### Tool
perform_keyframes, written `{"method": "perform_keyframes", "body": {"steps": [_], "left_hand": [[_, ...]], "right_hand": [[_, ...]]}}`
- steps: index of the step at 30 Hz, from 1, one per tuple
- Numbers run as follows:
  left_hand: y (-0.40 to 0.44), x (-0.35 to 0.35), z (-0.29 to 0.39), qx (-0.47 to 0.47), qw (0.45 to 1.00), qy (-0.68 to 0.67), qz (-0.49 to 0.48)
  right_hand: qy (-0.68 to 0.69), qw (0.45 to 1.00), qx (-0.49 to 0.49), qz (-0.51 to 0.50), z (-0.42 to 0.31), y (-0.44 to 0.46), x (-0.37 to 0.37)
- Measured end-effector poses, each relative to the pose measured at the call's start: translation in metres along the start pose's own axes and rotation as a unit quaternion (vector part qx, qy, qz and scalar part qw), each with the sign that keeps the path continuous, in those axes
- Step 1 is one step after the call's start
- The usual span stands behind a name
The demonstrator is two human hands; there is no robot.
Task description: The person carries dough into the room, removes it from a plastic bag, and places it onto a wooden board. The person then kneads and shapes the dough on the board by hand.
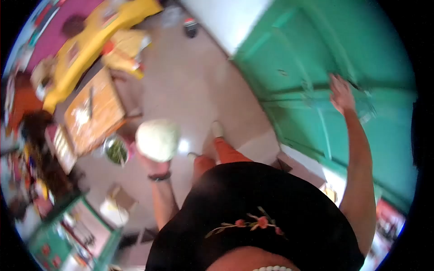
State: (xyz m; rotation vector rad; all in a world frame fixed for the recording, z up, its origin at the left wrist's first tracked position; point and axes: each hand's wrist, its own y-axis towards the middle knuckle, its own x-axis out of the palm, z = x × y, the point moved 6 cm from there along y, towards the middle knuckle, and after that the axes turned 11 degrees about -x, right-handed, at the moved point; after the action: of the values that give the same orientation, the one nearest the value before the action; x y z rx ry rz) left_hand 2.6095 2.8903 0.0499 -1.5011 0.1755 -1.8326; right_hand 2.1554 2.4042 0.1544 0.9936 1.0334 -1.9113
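Note:
A pale green-white round mass, blurred and perhaps dough or a cabbage (157,140), rests in my left hand (153,165), which is held out at left centre with a dark band at the wrist. Stretched out to the right, my right hand (341,94) is at the green door (298,58), near its dark latch or handle (353,85). Its fingers look spread, and nothing shows in them. Whether they touch the door is hard to tell.
A wooden table (101,108) with a knife and white powder stands at left. Beside it is a bowl of chopped greens (116,151). A yellow-covered seat (86,49) is at upper left, a dark jar (191,30) on the floor at top, a green-framed cabinet (49,235) at lower left.

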Motion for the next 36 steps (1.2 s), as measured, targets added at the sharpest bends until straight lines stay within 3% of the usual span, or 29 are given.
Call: {"method": "perform_keyframes", "body": {"steps": [4,6,8,10,11,13,14,16,19,22,25,28,31,33,35,36], "left_hand": [[-0.002,0.012,-0.005,-0.025,0.997,-0.065,-0.024],[-0.002,0.003,-0.003,-0.023,0.997,-0.074,-0.015],[-0.013,0.01,-0.003,-0.027,0.991,-0.12,-0.051],[-0.028,0.002,-0.001,-0.011,0.987,-0.147,-0.061],[-0.034,-0.005,0.001,0.002,0.985,-0.157,-0.064],[-0.05,-0.023,0.005,0.034,0.985,-0.162,-0.053],[-0.06,-0.034,0.004,0.052,0.985,-0.159,-0.036],[-0.081,-0.051,0.005,0.081,0.981,-0.175,-0.024],[-0.116,-0.08,0.009,0.121,0.977,-0.176,0.005],[-0.147,-0.101,0.018,0.154,0.966,-0.206,0.0],[-0.18,-0.134,0.035,0.18,0.955,-0.238,-0.003],[-0.208,-0.18,0.055,0.196,0.951,-0.238,0.005],[-0.244,-0.208,0.085,0.201,0.949,-0.243,0.001],[-0.268,-0.22,0.11,0.203,0.946,-0.252,-0.005],[-0.287,-0.236,0.13,0.205,0.947,-0.247,-0.002],[-0.292,-0.242,0.138,0.196,0.951,-0.24,-0.003]], "right_hand": [[-0.075,0.997,-0.017,-0.011,0.012,0.002,0.023],[-0.115,0.989,-0.066,0.061,0.003,0.006,0.009],[-0.058,0.981,-0.099,0.158,-0.005,0.01,0.041],[-0.058,0.987,-0.111,0.097,-0.048,0.022,0.076],[0.14,0.984,-0.078,0.076,-0.067,0.038,0.109],[0.536,0.838,0.035,0.093,-0.102,0.066,0.181],[0.191,0.943,-0.18,0.203,-0.16,0.08,0.106],[0.424,0.88,-0.14,0.162,-0.209,0.117,0.126],[0.392,0.885,-0.228,0.11,-0.281,0.161,0.047],[0.379,0.871,-0.289,0.119,-0.3,0.211,0.024],[0.52,0.843,-0.132,0.046,-0.305,0.251,0.024],[0.497,0.853,-0.139,0.078,-0.302,0.288,0.081],[0.498,0.83,-0.222,0.116,-0.388,0.272,0.022],[0.466,0.854,-0.232,0.018,-0.446,0.292,0.057],[0.538,0.811,-0.228,-0.024,-0.536,0.292,0.026],[0.601,0.764,-0.224,-0.067,-0.587,0.28,-0.018]]}}
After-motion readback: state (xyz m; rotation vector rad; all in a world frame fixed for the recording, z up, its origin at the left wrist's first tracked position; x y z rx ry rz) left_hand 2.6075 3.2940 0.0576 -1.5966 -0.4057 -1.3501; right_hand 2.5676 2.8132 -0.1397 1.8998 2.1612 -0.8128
